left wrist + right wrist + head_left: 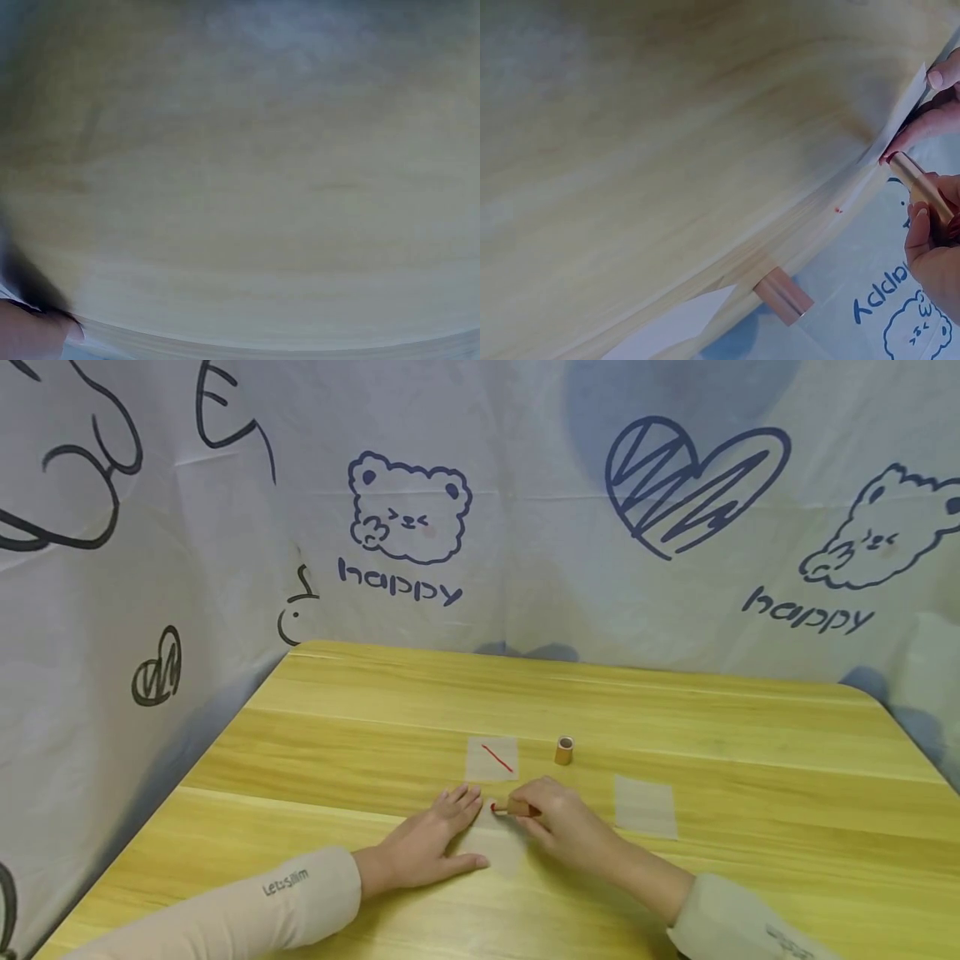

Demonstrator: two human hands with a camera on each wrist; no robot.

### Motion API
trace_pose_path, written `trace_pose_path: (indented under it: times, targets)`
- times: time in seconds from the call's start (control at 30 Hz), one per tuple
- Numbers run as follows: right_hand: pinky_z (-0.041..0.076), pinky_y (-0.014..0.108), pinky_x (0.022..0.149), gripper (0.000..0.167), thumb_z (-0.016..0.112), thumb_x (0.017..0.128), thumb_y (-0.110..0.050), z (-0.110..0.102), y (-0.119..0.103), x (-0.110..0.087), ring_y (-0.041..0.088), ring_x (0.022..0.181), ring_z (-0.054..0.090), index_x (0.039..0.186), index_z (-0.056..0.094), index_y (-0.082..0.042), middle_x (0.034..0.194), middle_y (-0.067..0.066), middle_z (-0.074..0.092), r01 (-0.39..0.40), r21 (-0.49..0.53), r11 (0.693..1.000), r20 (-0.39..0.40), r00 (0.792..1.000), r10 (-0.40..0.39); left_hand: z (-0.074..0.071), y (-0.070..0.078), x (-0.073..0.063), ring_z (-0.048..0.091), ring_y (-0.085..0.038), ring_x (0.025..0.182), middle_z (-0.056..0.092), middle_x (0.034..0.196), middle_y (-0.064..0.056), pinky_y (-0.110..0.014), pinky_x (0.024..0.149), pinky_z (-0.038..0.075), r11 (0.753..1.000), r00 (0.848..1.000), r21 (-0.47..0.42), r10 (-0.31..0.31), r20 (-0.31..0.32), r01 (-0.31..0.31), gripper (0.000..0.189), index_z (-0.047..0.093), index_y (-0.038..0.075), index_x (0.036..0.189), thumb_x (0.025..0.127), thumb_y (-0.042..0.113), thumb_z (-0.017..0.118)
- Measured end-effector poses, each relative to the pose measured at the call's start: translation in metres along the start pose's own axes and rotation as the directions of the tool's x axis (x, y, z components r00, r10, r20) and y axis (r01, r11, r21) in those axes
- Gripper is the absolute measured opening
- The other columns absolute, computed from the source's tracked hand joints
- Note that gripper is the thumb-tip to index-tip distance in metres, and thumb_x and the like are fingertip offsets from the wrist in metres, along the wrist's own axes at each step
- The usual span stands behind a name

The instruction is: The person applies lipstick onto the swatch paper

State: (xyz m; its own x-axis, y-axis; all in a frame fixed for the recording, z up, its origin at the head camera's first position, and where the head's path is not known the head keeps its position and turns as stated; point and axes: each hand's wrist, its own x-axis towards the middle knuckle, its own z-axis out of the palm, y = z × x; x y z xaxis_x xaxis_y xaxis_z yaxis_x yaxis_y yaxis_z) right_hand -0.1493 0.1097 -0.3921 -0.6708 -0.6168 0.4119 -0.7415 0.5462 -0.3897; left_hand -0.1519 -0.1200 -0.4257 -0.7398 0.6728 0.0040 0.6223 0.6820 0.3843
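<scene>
Lipstick: long axis sideways, red tip pointing toward left hand
Right hand: fingers pinching lipstick
Left hand: left of lipstick, thumb spread from fingers

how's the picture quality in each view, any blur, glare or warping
Head: evenly lit, drawings on the cloth sharp; left wrist: the table is soft and dim, a pale haze at the top, its near edge bowed, probably by the lens, and the left hand cropped at the corner; right wrist: dim, grain soft, but the lipstick and cap readable.
</scene>
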Motion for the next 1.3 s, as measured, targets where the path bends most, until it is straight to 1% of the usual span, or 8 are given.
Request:
trace_pose_path:
  times: [0.2, 0.43, 0.73, 0.87, 1.07, 1.3]
  targets:
    - [0.053, 0.018, 0.071, 0.018, 0.068, 0.079, 0.003, 0.003, -0.001, 0.001, 0.016, 0.083, 0.060, 0.097, 0.064, 0.000, 0.096, 0.009, 0.068, 0.000, 0.019, 1.000, 0.007, 1.000, 0.000, 0.002, 0.000, 0.000, 0.019, -0.030, 0.142, 0.026, 0.151, -0.015, -0.045, 0.116, 0.019, 1.000, 1.000, -0.002, 0.000, -0.004, 0.000, 0.077, 0.033, -0.002, 0.141, 0.090, 0.054, 0.049]
    - [0.054, 0.023, 0.075, 0.018, 0.068, 0.080, 0.001, 0.005, -0.002, 0.002, 0.018, 0.088, 0.060, 0.098, 0.064, 0.000, 0.099, 0.009, 0.067, -0.017, 0.005, 1.000, 0.022, 1.000, 0.017, 0.002, 0.001, 0.000, 0.019, -0.030, 0.142, 0.026, 0.151, -0.015, -0.045, 0.115, 0.019, 1.000, 1.000, -0.006, -0.006, 0.000, 0.006, 0.076, 0.034, -0.002, 0.141, 0.090, 0.054, 0.049]
    - [0.052, 0.018, 0.071, 0.018, 0.069, 0.079, 0.001, 0.006, -0.003, 0.004, 0.015, 0.084, 0.058, 0.095, 0.064, -0.001, 0.097, 0.008, 0.066, -0.012, -0.011, 1.000, 0.052, 0.999, 0.013, 0.002, 0.000, 0.000, 0.018, -0.030, 0.142, 0.024, 0.151, -0.015, -0.046, 0.115, 0.020, 1.000, 1.000, -0.008, -0.013, 0.019, 0.013, 0.073, 0.034, -0.002, 0.141, 0.093, 0.052, 0.046]
    - [0.052, 0.018, 0.071, 0.018, 0.069, 0.079, 0.002, 0.005, -0.003, 0.006, 0.015, 0.084, 0.057, 0.096, 0.065, 0.000, 0.097, 0.009, 0.066, -0.011, -0.008, 1.000, 0.068, 0.998, 0.012, 0.001, 0.000, 0.000, 0.018, -0.031, 0.142, 0.024, 0.151, -0.015, -0.046, 0.115, 0.021, 1.000, 1.000, 0.000, -0.014, 0.020, 0.014, 0.071, 0.034, -0.002, 0.141, 0.093, 0.050, 0.045]
    - [0.053, 0.021, 0.074, 0.017, 0.068, 0.079, 0.001, 0.004, -0.004, 0.008, 0.017, 0.087, 0.059, 0.096, 0.065, 0.001, 0.097, 0.010, 0.067, -0.008, -0.018, 1.000, 0.085, 0.996, 0.009, -0.001, 0.002, 0.000, 0.020, -0.032, 0.141, 0.026, 0.151, -0.016, -0.046, 0.114, 0.022, 1.000, 1.000, 0.022, -0.009, 0.022, 0.009, 0.068, 0.035, -0.002, 0.140, 0.094, 0.046, 0.047]
    - [0.052, 0.020, 0.073, 0.014, 0.067, 0.081, 0.002, 0.002, -0.006, 0.011, 0.016, 0.086, 0.058, 0.094, 0.066, 0.001, 0.095, 0.009, 0.066, -0.005, -0.007, 1.000, 0.106, 0.994, 0.006, -0.001, 0.003, 0.000, 0.021, -0.033, 0.141, 0.027, 0.150, -0.017, -0.046, 0.114, 0.022, 0.999, 1.000, 0.034, 0.006, 0.006, -0.006, 0.067, 0.037, -0.003, 0.139, 0.094, 0.045, 0.048]
